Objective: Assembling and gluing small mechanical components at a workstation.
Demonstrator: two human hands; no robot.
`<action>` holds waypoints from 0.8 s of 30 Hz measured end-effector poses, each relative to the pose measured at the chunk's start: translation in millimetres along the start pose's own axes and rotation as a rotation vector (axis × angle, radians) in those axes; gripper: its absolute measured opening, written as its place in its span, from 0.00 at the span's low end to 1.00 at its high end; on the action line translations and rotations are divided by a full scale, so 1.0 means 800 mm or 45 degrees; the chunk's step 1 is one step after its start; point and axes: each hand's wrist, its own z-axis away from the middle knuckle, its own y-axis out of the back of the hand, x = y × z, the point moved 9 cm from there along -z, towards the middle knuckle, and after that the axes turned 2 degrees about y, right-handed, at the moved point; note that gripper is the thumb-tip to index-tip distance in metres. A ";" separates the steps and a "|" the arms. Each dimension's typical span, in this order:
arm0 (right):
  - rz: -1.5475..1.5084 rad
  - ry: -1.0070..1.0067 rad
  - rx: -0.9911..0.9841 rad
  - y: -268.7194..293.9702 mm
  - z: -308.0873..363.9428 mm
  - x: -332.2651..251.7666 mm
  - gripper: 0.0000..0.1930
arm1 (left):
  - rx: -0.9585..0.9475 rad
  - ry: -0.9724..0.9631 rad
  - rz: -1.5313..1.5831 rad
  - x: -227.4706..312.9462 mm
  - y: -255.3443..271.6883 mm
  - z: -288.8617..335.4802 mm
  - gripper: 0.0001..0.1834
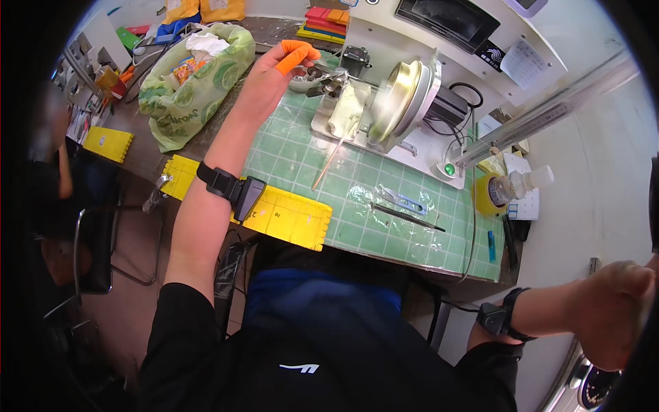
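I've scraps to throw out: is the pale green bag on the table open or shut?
Open. The pale green bag gapes at the top, showing crumpled white paper and an orange wrapper inside.

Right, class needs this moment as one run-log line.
left hand: orange finger covers, near bowl, grip unclear | right hand: at right picture edge, grip unclear | green surface: dark thin rod on top

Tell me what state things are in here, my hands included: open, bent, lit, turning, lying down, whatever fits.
Left hand: fingers bent, orange covers on; grip unclear
Right hand: blurred, off the table's right side; grip unclear
Plastic bag: open at the top, white tissue showing
Wheel: blurred, possibly turning
Screen: dark
Green button: bright, perhaps lit
Black rod: lying on the green mat
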 end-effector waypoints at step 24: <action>-0.808 -0.320 0.383 -0.039 0.042 -0.007 0.22 | -0.051 0.010 0.036 0.002 -0.017 -0.002 0.09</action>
